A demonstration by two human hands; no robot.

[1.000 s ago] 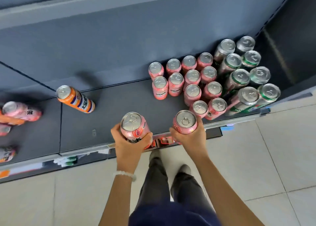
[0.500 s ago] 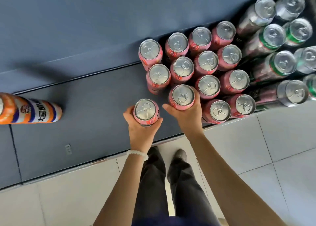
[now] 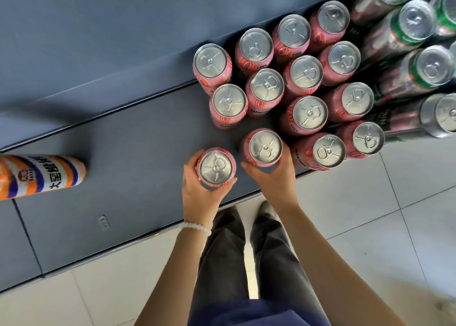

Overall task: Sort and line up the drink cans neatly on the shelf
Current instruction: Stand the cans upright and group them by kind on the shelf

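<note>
Right, the grey shelf (image 3: 128,138) spreads wide, a block of pink cans (image 3: 306,74) packed beyond the fingers and green cans (image 3: 417,22) further right. An orange can (image 3: 42,175) stands well left. Left hand (image 3: 201,197), fingers (image 3: 190,162) wrapped round a pink can (image 3: 215,167); right hand (image 3: 274,177) clasps a second pink can (image 3: 264,147) beside the block. White bracelet (image 3: 196,227) on the left wrist.

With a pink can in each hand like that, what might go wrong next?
The right hand holds its pink can close beside the packed pink block; a nudge might topple neighbours. The left hand holds its can near the shelf's front edge, so it might slip off. The orange can stands far from both hands and may be overlooked.
</note>
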